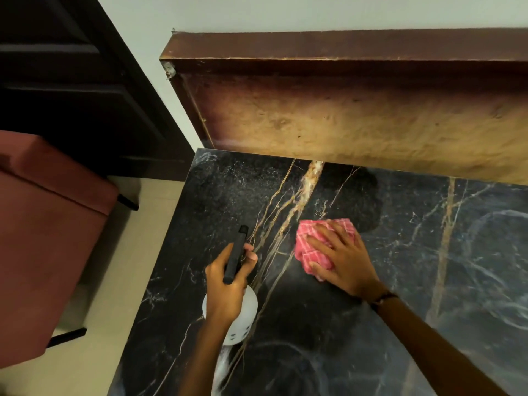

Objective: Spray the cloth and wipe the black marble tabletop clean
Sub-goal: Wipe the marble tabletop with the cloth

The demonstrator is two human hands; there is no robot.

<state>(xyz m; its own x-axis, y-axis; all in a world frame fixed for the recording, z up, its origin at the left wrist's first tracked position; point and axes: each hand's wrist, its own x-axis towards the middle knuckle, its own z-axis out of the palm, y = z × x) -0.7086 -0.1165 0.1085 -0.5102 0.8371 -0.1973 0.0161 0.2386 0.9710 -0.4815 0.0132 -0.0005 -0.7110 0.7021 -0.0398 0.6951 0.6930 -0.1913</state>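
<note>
A black marble tabletop (414, 281) with gold and white veins fills the lower right of the head view. My right hand (343, 258) lies flat with spread fingers on a crumpled pink checked cloth (307, 247), pressing it onto the marble near the middle. My left hand (228, 284) grips the black head of a spray bottle (243, 318) with a white body, held just above the table to the left of the cloth. Its nozzle points away from me.
A brown wooden board (357, 115) stands along the table's far edge against a pale wall. A maroon upholstered chair (43, 238) is at the left, beyond the table's left edge (160, 252). A dark door (71, 81) is behind it.
</note>
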